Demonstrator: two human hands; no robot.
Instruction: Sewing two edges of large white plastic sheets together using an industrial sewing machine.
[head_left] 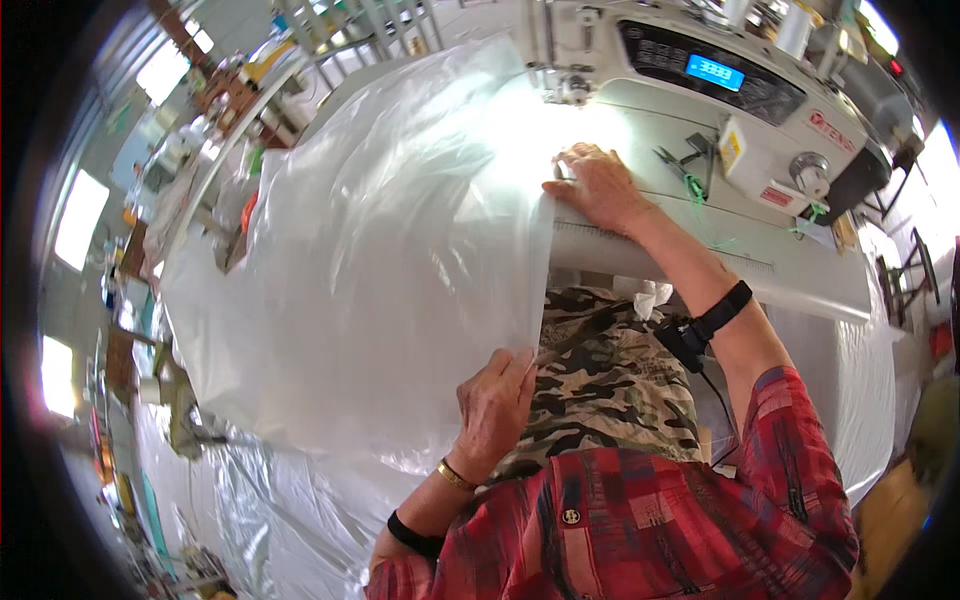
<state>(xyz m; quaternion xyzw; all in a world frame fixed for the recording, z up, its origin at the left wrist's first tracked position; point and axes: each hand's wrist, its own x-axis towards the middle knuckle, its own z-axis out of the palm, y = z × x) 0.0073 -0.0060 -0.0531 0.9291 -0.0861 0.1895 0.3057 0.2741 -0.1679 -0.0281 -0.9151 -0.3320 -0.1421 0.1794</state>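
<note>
A large sheet of clear plastic film (pixel 390 250) lies spread over the sewing table and hangs down toward my lap. My left hand (pixel 492 405) pinches the film's near edge above my camouflage-clad lap. My right hand (pixel 597 185) presses the film's edge flat on the table top, just in front of the needle area (pixel 572 88) of the white sewing machine (pixel 700 75). The film's edge runs taut between my two hands.
Scissors (pixel 680 165) lie on the table (pixel 760 265) to the right of my right hand, beside a yellow tag. More plastic film (pixel 250 510) is piled on the floor at lower left. Shelves and clutter stand at far left.
</note>
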